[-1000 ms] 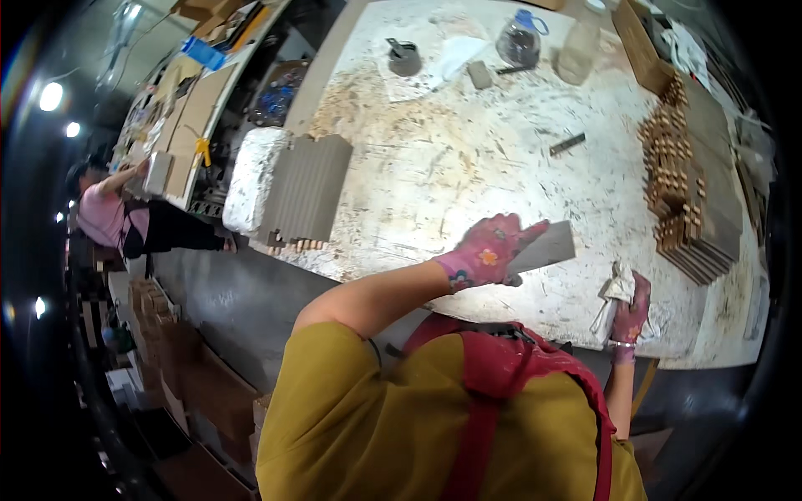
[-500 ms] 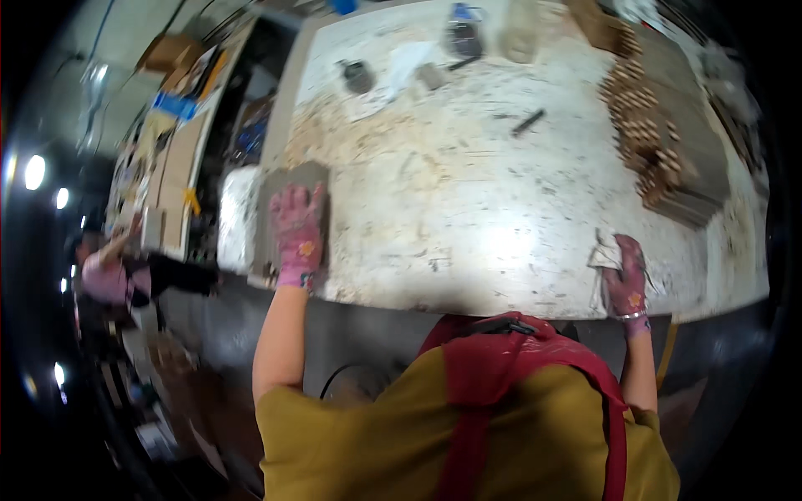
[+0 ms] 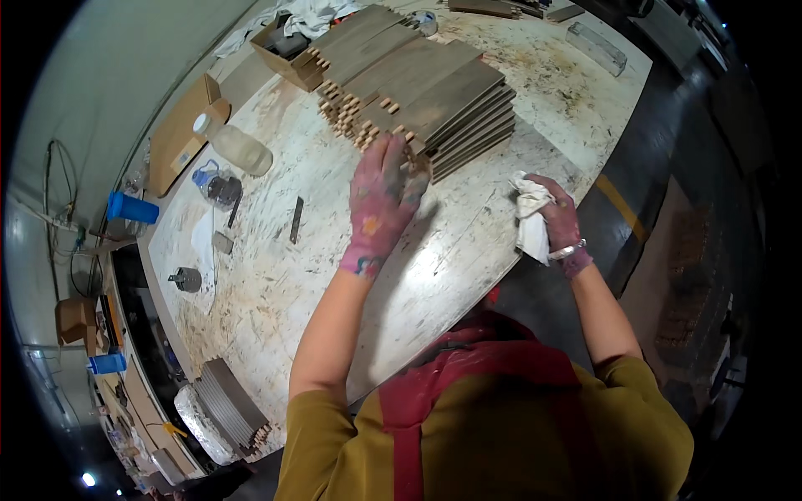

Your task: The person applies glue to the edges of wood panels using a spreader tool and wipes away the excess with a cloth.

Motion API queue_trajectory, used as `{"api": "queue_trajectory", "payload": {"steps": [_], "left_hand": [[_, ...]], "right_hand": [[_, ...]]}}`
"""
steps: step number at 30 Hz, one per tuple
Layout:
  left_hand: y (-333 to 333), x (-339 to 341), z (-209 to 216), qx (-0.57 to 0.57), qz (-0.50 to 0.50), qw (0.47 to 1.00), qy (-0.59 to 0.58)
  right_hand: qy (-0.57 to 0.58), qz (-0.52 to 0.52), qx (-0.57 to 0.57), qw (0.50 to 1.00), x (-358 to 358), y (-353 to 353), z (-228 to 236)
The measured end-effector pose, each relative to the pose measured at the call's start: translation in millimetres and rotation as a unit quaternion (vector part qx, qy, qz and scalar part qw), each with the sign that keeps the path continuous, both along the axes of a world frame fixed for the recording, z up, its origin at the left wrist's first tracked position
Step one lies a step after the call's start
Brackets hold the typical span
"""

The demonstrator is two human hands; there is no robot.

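My left hand (image 3: 386, 190), in a pink patterned glove, is at the near left corner of a stack of grey boards (image 3: 451, 92). Its fingers curl over the end of a board there, among small wooden dowels (image 3: 341, 110) that stick out in a row. The fingertips are partly hidden. Off the table's right edge, my right hand (image 3: 561, 219) wears a similar glove and a band at the wrist. It is closed around a crumpled white cloth (image 3: 532, 219), which hangs below the fingers.
On the worn white table (image 3: 276, 309) are a dark flat strip (image 3: 296, 220), a bottle of cloudy liquid (image 3: 238, 149), a blue-topped jug (image 3: 219, 189) and a small dark container (image 3: 187, 280). Another board stack (image 3: 227, 401) stands at the lower left. A cardboard box (image 3: 288, 60) sits behind the large stack.
My view has turned right. My left hand has gone from the small stack at the left to the large one. My right hand has lifted off the table with the cloth.
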State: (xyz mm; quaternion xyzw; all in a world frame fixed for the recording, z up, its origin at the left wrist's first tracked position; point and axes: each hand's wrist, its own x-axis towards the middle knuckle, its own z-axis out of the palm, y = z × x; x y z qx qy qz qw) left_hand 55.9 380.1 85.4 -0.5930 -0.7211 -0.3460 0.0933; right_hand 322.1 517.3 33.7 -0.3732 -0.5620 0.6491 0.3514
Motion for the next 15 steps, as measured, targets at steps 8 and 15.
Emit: {"api": "queue_trajectory", "payload": {"steps": [8, 15], "left_hand": [[72, -8, 17, -0.138, 0.085, 0.984, 0.074], [6, 24, 5, 0.014, -0.058, 0.987, -0.15]], "right_hand": [[0.148, 0.109, -0.148, 0.972, 46, 27, -28], [0.043, -0.015, -0.107, 0.993, 59, 54, -31]]}}
